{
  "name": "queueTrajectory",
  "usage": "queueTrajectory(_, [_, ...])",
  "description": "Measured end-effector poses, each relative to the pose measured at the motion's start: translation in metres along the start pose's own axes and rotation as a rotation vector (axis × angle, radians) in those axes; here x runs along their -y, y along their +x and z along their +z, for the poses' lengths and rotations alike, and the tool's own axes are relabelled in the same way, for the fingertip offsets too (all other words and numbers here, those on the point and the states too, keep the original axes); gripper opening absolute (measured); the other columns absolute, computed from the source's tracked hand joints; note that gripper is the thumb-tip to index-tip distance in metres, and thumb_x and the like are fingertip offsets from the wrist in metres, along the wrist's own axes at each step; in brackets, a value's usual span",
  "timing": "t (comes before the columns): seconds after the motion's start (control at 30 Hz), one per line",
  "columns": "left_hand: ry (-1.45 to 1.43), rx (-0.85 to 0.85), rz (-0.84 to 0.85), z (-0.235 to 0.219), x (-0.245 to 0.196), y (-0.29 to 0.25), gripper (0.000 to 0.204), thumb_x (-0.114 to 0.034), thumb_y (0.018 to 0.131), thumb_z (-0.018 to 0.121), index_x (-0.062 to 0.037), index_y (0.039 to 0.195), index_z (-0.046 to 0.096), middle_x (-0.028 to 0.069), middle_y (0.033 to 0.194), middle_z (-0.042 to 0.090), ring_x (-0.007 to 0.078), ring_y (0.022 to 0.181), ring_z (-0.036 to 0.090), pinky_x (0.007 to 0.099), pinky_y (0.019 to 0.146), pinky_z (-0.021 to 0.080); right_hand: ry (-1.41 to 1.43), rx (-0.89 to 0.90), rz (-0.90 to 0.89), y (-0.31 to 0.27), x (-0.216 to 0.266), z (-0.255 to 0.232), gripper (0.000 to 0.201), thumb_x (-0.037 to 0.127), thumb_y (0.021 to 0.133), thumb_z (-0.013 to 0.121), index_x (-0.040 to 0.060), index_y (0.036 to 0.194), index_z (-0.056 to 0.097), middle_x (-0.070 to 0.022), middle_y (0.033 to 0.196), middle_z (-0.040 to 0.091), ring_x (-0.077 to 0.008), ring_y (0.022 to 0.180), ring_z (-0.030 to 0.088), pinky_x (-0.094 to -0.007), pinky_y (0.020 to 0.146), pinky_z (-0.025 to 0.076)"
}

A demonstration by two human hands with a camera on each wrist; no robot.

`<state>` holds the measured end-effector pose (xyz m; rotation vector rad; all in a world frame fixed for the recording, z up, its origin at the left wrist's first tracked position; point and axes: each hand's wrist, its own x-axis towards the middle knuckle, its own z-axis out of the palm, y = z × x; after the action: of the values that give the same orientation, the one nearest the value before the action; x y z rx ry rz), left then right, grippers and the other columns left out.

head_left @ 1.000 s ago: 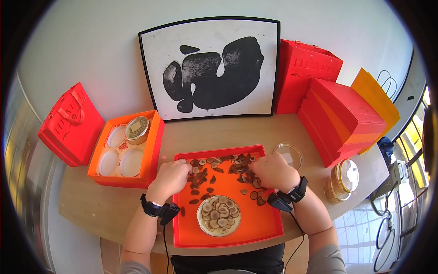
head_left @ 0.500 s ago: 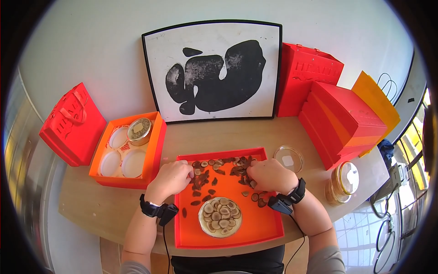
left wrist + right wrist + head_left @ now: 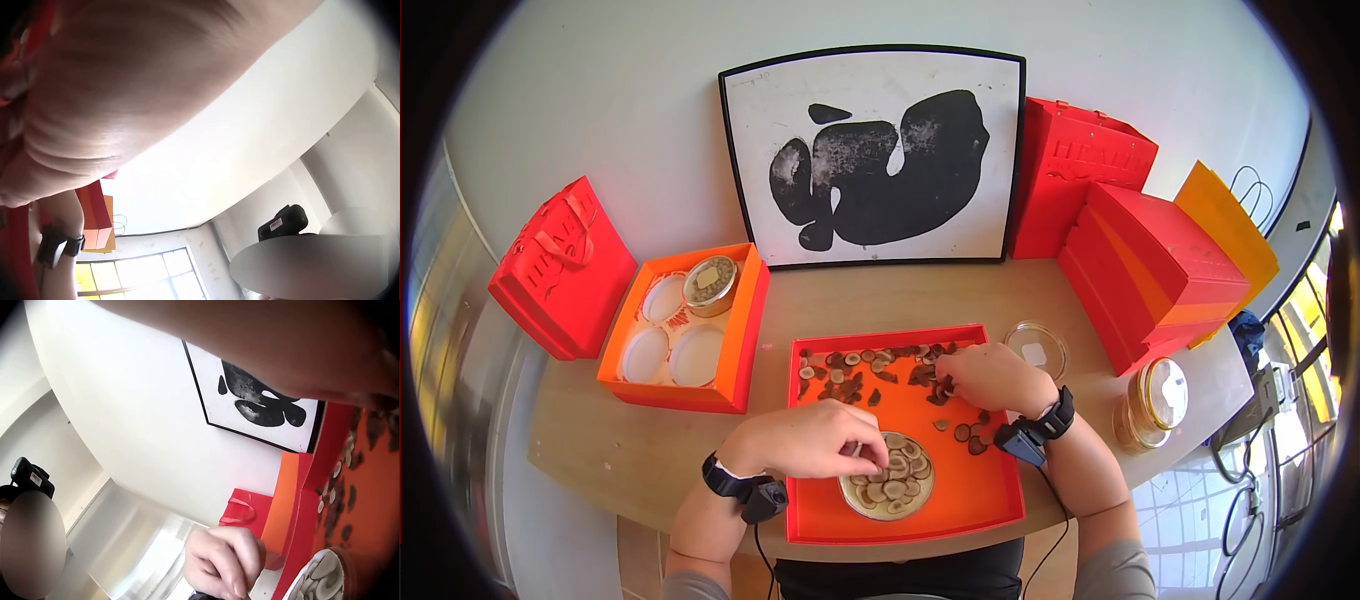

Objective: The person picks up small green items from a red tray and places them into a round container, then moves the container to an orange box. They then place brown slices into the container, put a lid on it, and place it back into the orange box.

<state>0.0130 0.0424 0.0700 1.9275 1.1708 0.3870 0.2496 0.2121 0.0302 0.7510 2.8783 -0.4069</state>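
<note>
My left hand point(image 3: 810, 440) is over a round jar point(image 3: 340, 594) full of pale, dark-rimmed dried slices point(image 3: 892, 489). Its thumb and bent fingers pinch at a slice above the jar's near-left side, mostly hidden by the fingertips. At the right side of a shallow red-orange box lid point(image 3: 960, 500), my right hand point(image 3: 1000, 376) has its fingers bent down among loose dried slices point(image 3: 924, 374), pinching some at the fingertips. More slices point(image 3: 837, 378) lie spread along the lid's far-left part. In the left wrist view the palm covers the work.
An orange box point(image 3: 745, 340) with round wells and one filled jar point(image 3: 710, 284) stands left. To the right are a clear round lid point(image 3: 1036, 349) and another jar point(image 3: 1155, 400). Red bags point(image 3: 560, 270), stacked red boxes point(image 3: 1150, 265) and a framed picture point(image 3: 880, 160) stand behind.
My left hand has moved from the far-left slices toward me and right, to above the jar. My right hand has shifted slightly among the slices at the lid's right side.
</note>
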Motion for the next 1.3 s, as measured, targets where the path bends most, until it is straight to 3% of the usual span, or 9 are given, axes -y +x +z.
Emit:
queueTrajectory(0.17, [0.054, 0.021, -0.025, 0.003, -0.003, 0.001, 0.023, -0.024, 0.095, 0.073, -0.0065, 0.11, 0.076, 0.0055, 0.09, 0.068, 0.0152, 0.073, 0.062, 0.0315, 0.068, 0.051, -0.029, -0.262, -0.133, 0.001, -0.005, 0.01, 0.019, 0.009, 0.091, 0.061, 0.0039, 0.108, 0.068, -0.0153, 0.1, 0.072, -0.0345, 0.095, 0.07, -0.0459, 0.082, 0.055])
queueTrajectory(0.4, [0.077, -0.006, -0.084, 0.001, -0.001, 0.001, 0.025, -0.025, 0.096, 0.073, -0.0057, 0.111, 0.075, 0.0067, 0.091, 0.068, 0.0161, 0.073, 0.062, 0.0321, 0.069, 0.051, 0.02, -0.156, 0.009, 0.006, 0.0, 0.004, 0.021, 0.008, 0.092, 0.061, 0.0012, 0.111, 0.065, -0.0152, 0.101, 0.072, -0.0357, 0.093, 0.069, -0.0456, 0.081, 0.055])
queueTrajectory(0.47, [0.08, -0.013, -0.074, 0.001, -0.001, 0.001, 0.025, -0.025, 0.096, 0.072, -0.0056, 0.112, 0.075, 0.0073, 0.091, 0.069, 0.0167, 0.073, 0.063, 0.0326, 0.069, 0.052, 0.083, -0.365, -0.113, 0.007, -0.006, 0.012, 0.021, 0.008, 0.092, 0.058, 0.0042, 0.109, 0.068, -0.0169, 0.094, 0.072, -0.0391, 0.087, 0.07, -0.0472, 0.079, 0.056])
queueTrajectory(0.57, [0.108, -0.017, -0.085, 0.001, 0.001, 0.001, 0.026, -0.026, 0.096, 0.071, -0.0054, 0.113, 0.075, 0.008, 0.093, 0.069, 0.0175, 0.075, 0.065, 0.0328, 0.071, 0.053, 0.126, -0.389, -0.147, 0.007, -0.003, 0.007, 0.019, 0.007, 0.091, 0.06, 0.0038, 0.107, 0.069, -0.0142, 0.091, 0.074, -0.0369, 0.085, 0.071, -0.0452, 0.078, 0.057])
queueTrajectory(0.8, [0.161, -0.056, -0.105, -0.001, 0.009, 0.002, 0.028, -0.027, 0.096, 0.071, -0.0048, 0.113, 0.075, 0.0105, 0.098, 0.072, 0.0229, 0.083, 0.07, 0.0351, 0.075, 0.056, 0.512, -0.013, -0.441, -0.021, 0.048, -0.025, 0.017, 0.01, 0.095, 0.065, 0.0051, 0.109, 0.071, -0.0116, 0.09, 0.075, -0.031, 0.087, 0.072, -0.0419, 0.08, 0.056])
queueTrajectory(0.9, [0.232, -0.021, -0.161, -0.003, 0.005, 0.003, 0.029, -0.027, 0.096, 0.071, -0.0047, 0.113, 0.075, 0.0116, 0.099, 0.072, 0.0244, 0.087, 0.071, 0.036, 0.078, 0.057, 0.457, -0.028, -0.564, -0.014, 0.044, -0.003, 0.018, 0.01, 0.096, 0.064, 0.0053, 0.112, 0.071, -0.0135, 0.103, 0.075, -0.0312, 0.093, 0.071, -0.0415, 0.084, 0.055])
queueTrajectory(1.0, [0.187, -0.033, -0.146, 0.0, 0.007, 0.002, 0.03, -0.027, 0.095, 0.071, -0.0049, 0.115, 0.075, 0.0118, 0.1, 0.072, 0.0246, 0.088, 0.071, 0.036, 0.079, 0.057, 0.35, -0.073, -0.444, -0.018, 0.046, -0.015, 0.022, 0.01, 0.097, 0.064, 0.0063, 0.118, 0.071, -0.0148, 0.113, 0.072, -0.0314, 0.101, 0.069, -0.0418, 0.088, 0.054])
queueTrajectory(1.23, [0.226, -0.018, -0.153, 0.001, 0.008, 0.002, 0.032, -0.028, 0.094, 0.073, -0.0049, 0.116, 0.074, 0.011, 0.1, 0.072, 0.0235, 0.083, 0.07, 0.0365, 0.076, 0.056, 0.508, 0.051, -0.54, -0.028, 0.052, -0.024, 0.029, 0.015, 0.094, 0.067, 0.0084, 0.122, 0.071, -0.0137, 0.109, 0.07, -0.0303, 0.099, 0.069, -0.0424, 0.088, 0.055])
queueTrajectory(1.3, [0.185, -0.029, -0.118, 0.002, 0.01, 0.002, 0.032, -0.028, 0.094, 0.073, -0.0048, 0.116, 0.074, 0.0106, 0.099, 0.072, 0.0231, 0.082, 0.069, 0.0363, 0.076, 0.055, 0.324, -0.174, -0.226, -0.024, 0.036, -0.026, 0.03, 0.017, 0.091, 0.07, 0.0077, 0.119, 0.071, -0.0119, 0.105, 0.07, -0.0304, 0.09, 0.071, -0.0422, 0.08, 0.057])
